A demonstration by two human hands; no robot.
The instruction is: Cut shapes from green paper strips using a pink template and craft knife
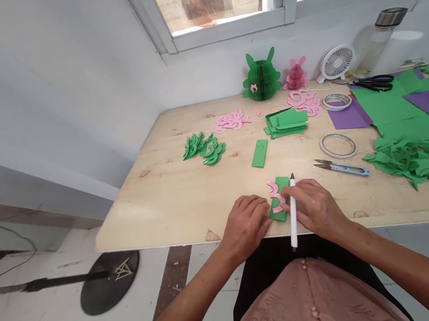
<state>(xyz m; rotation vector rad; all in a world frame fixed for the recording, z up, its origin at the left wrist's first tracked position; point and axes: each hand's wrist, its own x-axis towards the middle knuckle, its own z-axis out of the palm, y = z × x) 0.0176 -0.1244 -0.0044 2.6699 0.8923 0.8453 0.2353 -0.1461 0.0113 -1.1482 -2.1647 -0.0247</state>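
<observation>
My right hand (316,206) is closed around a white marker (293,224), its dark tip pointing away from me. Fingers of that hand also touch a pink scalloped paper cutout (279,203), which lies on a folded green paper strip (283,181) near the table's front edge. At the strip's lower left edge, the curled fingers of my left hand (246,224) press it to the table. Farther back lies a second folded green strip (260,153). Behind it is a stack of green folded paper (287,122).
Green cutouts (213,150) and pink cutouts (229,121) lie toward the back left. On the right are thread snips (343,167), tape rolls (337,146), green scraps (407,155) and black scissors (374,83). A green paper figure (262,80) and a small fan (337,62) stand by the wall.
</observation>
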